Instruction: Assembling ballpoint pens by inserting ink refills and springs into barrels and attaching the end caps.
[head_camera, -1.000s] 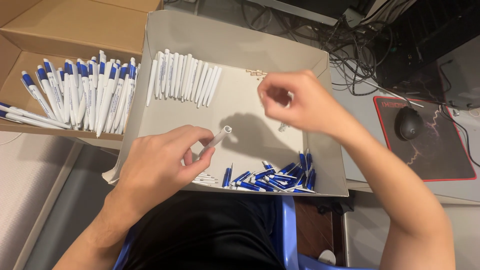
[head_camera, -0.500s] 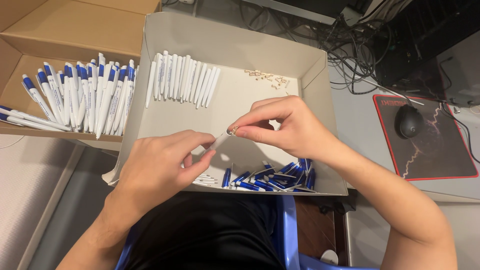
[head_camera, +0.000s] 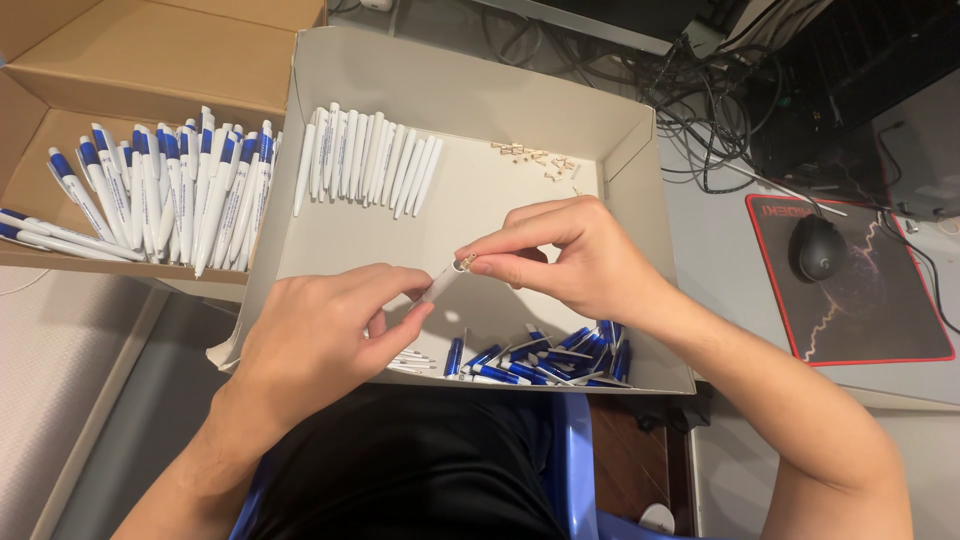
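Landmark: the shallow grey cardboard tray is sitting in front of the person; every place below is being given relative to it.
Left hand: the left hand is hovering over the tray's near left corner, its thumb and fingers closing around a white pen barrel.
White pen barrel: it is slanting up and away from the left hand over the middle of the tray floor, its open far end pointing at the right hand.
Right hand: the right hand is hanging over the tray's centre right, thumb and forefinger pinching a small spring and holding it right at the barrel's open end.
Blue pen parts: a heap of blue pen parts is lying along the tray's near wall, just under the right wrist.
Thin refills: a few thin white refills are lying beside that heap, toward the tray's near left.
White barrels: a row of white barrels is lying side by side at the tray's far left.
Loose springs: a scatter of loose springs is resting in the tray's far right corner.
Finished pens: blue-and-white finished pens are lying in a brown carton left of the tray.
Mouse: a black mouse is sitting on a dark mouse pad right of the tray.
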